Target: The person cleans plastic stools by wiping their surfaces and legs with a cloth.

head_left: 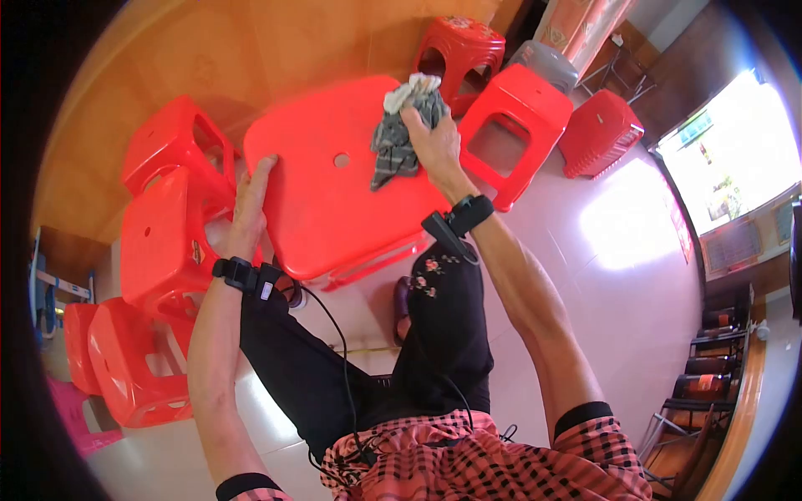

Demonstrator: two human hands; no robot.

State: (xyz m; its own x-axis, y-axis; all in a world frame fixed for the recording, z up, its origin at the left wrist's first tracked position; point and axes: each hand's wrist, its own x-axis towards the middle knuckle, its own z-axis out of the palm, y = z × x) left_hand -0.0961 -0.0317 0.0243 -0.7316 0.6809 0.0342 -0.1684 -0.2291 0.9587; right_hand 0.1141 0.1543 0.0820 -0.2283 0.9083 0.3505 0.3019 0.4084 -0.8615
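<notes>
You look to be at a wiping step, with the red surface (326, 209) as the piece being worked on. It stands in front of your knees, between stools on both sides. Your right hand (436, 144) grips a bunched cloth (401, 138) over the far right part of the surface; whether the cloth is pressed down or slightly lifted, you cannot tell from this angle. Your left hand (252, 199) lies along the left edge, its fingers stretched along the rim; you cannot tell whether the thumb or palm hooks beneath it. It seems placed to steady the piece.

The next move, as a judgement, calls for the cloth kept flat and pressed evenly through the stroke, with the left hand bracing against the push. Mind the red stool (528, 98) close by on the right, where your knuckles could knock it near the edge.

The surface looks smooth, glossy and bright red, with rounded corners and a small round hole (341, 160) near its middle. Its near side shows a paler band below the rim. The cloth is mostly grey with darker stripes and a whitish part at its far end; it looks soft and crumpled, with one loose corner trailing over the red plastic toward you.
</notes>
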